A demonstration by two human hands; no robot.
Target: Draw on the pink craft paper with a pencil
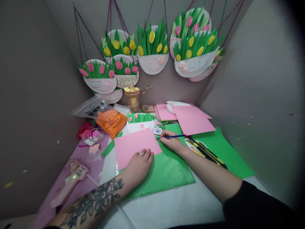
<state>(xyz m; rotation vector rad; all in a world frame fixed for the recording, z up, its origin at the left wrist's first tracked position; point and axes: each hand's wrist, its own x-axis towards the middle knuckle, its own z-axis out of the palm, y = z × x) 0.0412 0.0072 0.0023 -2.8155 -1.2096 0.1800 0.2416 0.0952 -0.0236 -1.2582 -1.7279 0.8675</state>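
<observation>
A pink paper sheet (133, 144) lies on a green sheet in a clear sleeve (166, 173). My left hand (140, 163) rests flat on the pink sheet's lower right part, a ring on one finger. Just right of that sheet, my right hand (172, 140) pinches a blue pencil (176, 136), its tip close to the sheet's right edge. Behind the pink sheet is a paper-plate basket (140, 126) with green paper leaves and pink flowers. A small white card with a dark character (157, 130) sits beside it.
A glue gun (71, 183) with a green light lies at the left, near an orange bag (111, 122). More pink sheets (194, 119), scissors and a cutter (207, 152) are at the right. A cup (132, 100) stands behind; plate baskets (153, 63) hang on the wall.
</observation>
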